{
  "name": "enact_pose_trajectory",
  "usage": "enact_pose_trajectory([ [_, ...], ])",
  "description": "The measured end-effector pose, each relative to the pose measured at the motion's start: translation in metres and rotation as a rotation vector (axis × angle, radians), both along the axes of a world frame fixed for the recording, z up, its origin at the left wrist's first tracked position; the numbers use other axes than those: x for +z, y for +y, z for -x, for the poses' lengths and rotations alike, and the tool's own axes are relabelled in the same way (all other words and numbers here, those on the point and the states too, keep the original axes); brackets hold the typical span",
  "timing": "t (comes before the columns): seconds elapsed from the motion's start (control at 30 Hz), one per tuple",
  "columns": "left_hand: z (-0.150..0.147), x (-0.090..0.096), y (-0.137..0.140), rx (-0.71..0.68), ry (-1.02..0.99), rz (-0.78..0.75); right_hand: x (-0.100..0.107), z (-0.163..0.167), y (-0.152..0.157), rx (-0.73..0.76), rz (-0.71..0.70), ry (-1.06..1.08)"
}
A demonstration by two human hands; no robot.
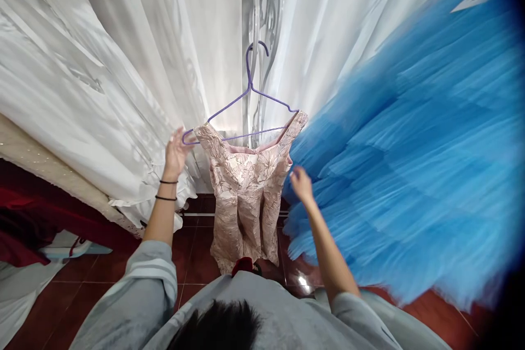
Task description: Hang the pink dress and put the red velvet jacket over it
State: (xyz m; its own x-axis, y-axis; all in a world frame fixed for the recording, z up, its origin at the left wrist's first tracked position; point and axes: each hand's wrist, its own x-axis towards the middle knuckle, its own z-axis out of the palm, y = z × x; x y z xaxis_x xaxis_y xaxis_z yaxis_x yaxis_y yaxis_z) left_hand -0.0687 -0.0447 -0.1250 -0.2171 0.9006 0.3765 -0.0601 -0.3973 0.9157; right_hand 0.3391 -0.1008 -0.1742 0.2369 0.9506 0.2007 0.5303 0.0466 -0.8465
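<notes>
A pale pink floral dress (250,175) hangs by its wide straps from a purple hanger (268,95). The hanger's hook overlaps a silver metal scrollwork piece; whether it is hooked on there I cannot tell. At the hanger's left end is my left hand (175,154), fingers apart and reaching around the tip beside the dress strap. My right hand (302,184) is just off the right side of the bodice, with its fingers curled in. What those fingers hold, if anything, is hidden. Below, the dress hem comes down close to my body.
White gowns (102,65) crowd the left, and white fabric (320,27) hangs behind at right. A full blue tulle gown (410,164) fills the right side. Dark red cloth (74,208) lies low at left, above the red tiled floor (197,251).
</notes>
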Motion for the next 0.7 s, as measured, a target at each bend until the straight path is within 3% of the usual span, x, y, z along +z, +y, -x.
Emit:
enact_pose_trajectory([
  [0.07, 0.005, 0.041, 0.013, 0.034, 0.160, -0.095, 0.033, -0.021, 0.038, -0.073, -0.170, 0.021],
  [0.13, 0.001, 0.068, 0.023, -0.033, 0.335, -0.126, 0.065, -0.039, 0.073, -0.065, -0.357, 0.038],
  [0.23, -0.011, 0.080, 0.033, -0.094, 0.540, -0.128, 0.089, -0.050, 0.107, 0.108, -0.400, 0.037],
  [0.3, -0.015, 0.075, 0.037, -0.043, 0.583, -0.135, 0.088, -0.051, 0.114, 0.180, -0.388, 0.102],
  [0.4, -0.011, 0.060, 0.039, 0.065, 0.481, -0.157, 0.073, -0.050, 0.108, 0.150, -0.446, 0.275],
  [0.6, -0.008, 0.026, 0.022, 0.160, -0.085, -0.117, 0.051, -0.044, 0.078, 0.093, -0.468, 0.549],
  [0.7, -0.013, 0.013, 0.013, 0.172, -0.250, -0.133, 0.040, -0.041, 0.069, 0.020, -0.492, 0.668],
])
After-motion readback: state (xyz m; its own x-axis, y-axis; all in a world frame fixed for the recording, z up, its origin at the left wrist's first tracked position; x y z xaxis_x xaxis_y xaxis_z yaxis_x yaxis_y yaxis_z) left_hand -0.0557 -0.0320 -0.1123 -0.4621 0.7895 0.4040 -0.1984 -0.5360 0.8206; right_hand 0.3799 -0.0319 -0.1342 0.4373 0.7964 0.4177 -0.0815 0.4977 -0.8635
